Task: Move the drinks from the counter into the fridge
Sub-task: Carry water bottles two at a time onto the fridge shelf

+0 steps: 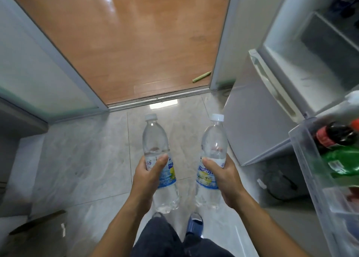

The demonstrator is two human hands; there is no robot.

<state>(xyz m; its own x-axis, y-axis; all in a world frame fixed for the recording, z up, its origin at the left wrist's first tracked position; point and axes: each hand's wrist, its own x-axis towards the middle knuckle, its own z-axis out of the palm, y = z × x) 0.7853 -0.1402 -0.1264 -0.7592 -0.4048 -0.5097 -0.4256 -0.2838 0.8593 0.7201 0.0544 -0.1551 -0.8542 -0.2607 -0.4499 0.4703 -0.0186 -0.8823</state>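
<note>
Gripping bottle L [155,140], bottle R [213,140]

floor: pale marble tile [81,159] | beyond threshold: wood floor [126,39] | left: frosted sliding door [29,72]

I have one bottle [155,151] in my left hand [147,176] and, just right of it, a second bottle [213,151] in my right hand [223,179], both above the tiled floor [81,159]. The fridge [291,66] stands open to my right, its door shelf [314,171] holding more bottles. A doorway [124,42] lies ahead.
</note>
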